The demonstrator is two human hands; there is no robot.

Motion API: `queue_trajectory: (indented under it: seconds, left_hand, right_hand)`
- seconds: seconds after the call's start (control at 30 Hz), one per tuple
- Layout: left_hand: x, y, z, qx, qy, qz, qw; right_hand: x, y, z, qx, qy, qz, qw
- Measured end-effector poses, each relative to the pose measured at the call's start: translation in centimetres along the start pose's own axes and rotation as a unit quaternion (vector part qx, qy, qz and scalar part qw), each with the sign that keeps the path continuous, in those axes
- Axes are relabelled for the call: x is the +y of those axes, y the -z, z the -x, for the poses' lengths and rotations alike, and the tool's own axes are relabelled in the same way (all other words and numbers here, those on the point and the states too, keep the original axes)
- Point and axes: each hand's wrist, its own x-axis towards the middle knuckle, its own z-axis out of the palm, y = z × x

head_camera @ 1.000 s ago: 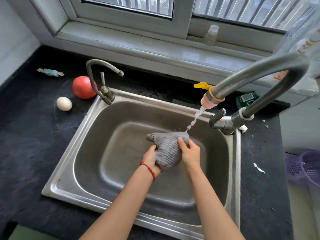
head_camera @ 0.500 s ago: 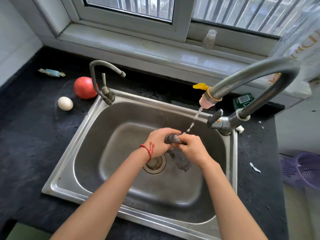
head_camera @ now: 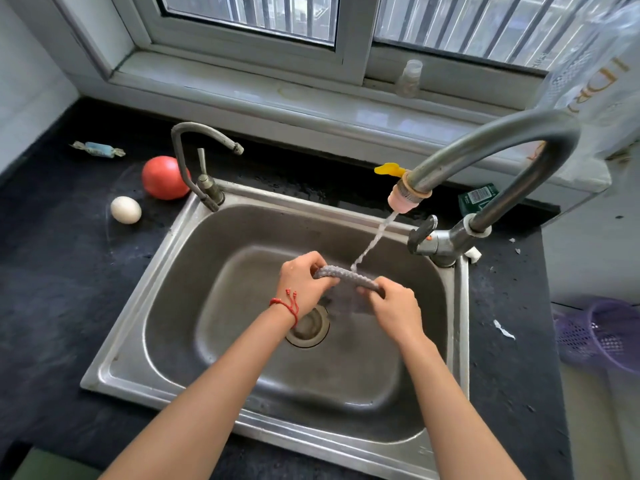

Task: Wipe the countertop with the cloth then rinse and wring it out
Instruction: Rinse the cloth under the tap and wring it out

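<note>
A grey waffle-textured cloth is stretched into a band between my two hands over the steel sink. My left hand, with a red string at its wrist, grips the cloth's left end. My right hand grips its right end, and the rest of the cloth hangs blurred below. Water runs from the large curved tap through its pink nozzle onto the middle of the cloth. The dark countertop surrounds the sink.
A smaller tap stands at the sink's back left corner. A red tomato, a white egg and a wrapped sweet lie on the left counter. A purple basket sits off the right edge. The drain is below my hands.
The cloth went from a held-up sheet to a bunched wad, and is now pulled out sideways into a band as my hands moved apart under the stream.
</note>
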Motion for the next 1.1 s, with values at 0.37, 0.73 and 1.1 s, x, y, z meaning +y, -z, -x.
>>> queue_trajectory:
  seconds: [0.37,0.73,1.1]
  left_hand:
    - [0.7,-2.4,2.8,-0.150,-0.003,0.106,0.983]
    - [-0.2,-1.8,1.3,-0.284,-0.002,0.220,0.933]
    - [1.1,-2.8,2.1,-0.282,0.246,0.321,0.870]
  right_hand:
    - [-2.4,-0.4,-0.2,-0.107,-0.171,-0.494,0.846]
    - [-3.4,3.4,0.0,-0.234,-0.093,-0.588,0.769]
    - [0.1,-0.3,-1.0,-0.133,-0.176,-0.682,0.697]
